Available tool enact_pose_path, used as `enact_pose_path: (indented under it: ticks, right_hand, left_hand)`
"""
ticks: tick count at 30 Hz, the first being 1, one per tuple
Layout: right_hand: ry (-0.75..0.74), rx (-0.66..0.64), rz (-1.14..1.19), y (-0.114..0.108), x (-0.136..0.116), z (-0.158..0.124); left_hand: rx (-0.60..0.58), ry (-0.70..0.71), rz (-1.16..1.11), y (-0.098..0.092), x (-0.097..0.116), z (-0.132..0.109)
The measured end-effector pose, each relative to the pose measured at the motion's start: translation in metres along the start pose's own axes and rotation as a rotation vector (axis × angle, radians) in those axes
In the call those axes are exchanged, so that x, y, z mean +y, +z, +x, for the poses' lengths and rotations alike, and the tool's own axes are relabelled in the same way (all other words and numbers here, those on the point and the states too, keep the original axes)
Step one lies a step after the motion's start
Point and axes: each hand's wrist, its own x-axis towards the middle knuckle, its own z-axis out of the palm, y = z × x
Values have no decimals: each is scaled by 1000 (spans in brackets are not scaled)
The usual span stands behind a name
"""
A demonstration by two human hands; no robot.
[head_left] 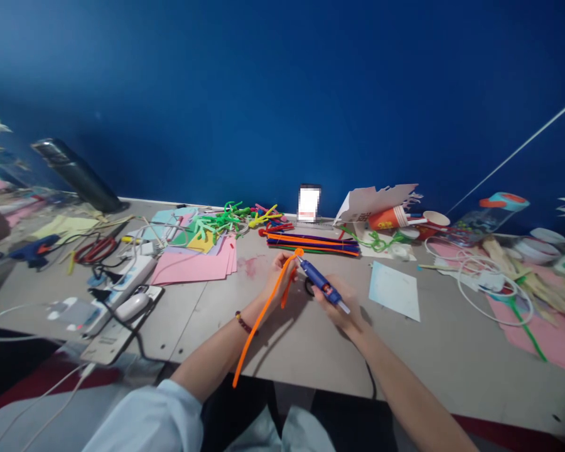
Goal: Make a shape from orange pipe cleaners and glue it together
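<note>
A bright orange fuzzy pipe cleaner (pixel 262 326) contrasts with a glossy blue plastic glue gun (pixel 321 287). Flat pink paper sheets (pixel 193 267) lie on the pale grey worktop (pixel 419 358) beneath a deep blue painted wall (pixel 282 94).

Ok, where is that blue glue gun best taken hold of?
Grip the blue glue gun around its middle, coming from the near right side, as the right hand does. The body is long and slim, and the end by the orange pipe cleaner looks like the nozzle, so stay clear of it.
</note>
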Motion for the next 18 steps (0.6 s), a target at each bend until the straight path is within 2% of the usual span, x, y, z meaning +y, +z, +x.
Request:
enact_pose_path:
  ticks: [18]
  right_hand:
    - [-76,24,-87,4,5,-2]
  left_hand:
    - [-58,40,19,1,-1,2]
